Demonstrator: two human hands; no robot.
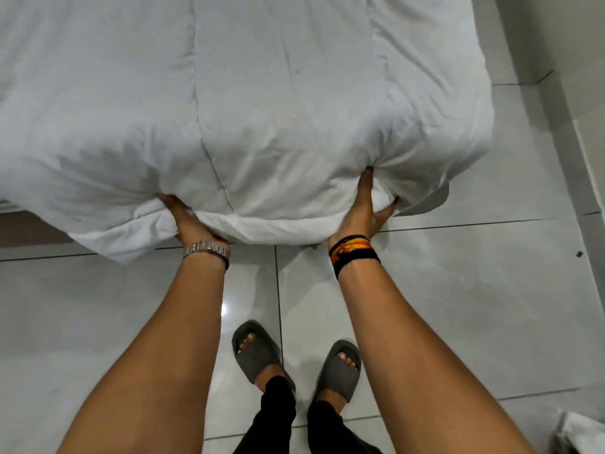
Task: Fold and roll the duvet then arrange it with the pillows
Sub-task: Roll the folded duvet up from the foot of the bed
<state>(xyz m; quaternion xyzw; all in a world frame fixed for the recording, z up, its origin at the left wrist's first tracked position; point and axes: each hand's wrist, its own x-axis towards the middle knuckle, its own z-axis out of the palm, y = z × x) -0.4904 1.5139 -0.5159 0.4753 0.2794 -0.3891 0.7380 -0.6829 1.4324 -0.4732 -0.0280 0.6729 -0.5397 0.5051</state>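
A white quilted duvet [248, 103] covers the bed and fills the upper part of the head view; its near edge hangs over the foot of the bed. My left hand [183, 217], with a metal watch at the wrist, grips that near edge from below, its fingers hidden in the fabric. My right hand [366, 208], with dark and orange wristbands, clutches a bunched fold of the same edge further right, thumb on top. No pillows are in view.
I stand on glossy grey floor tiles [474, 290] at the foot of the bed, feet in grey slides [258, 352]. A pale wall [576, 44] runs along the right. Something white and crumpled [582, 430] lies on the floor at bottom right.
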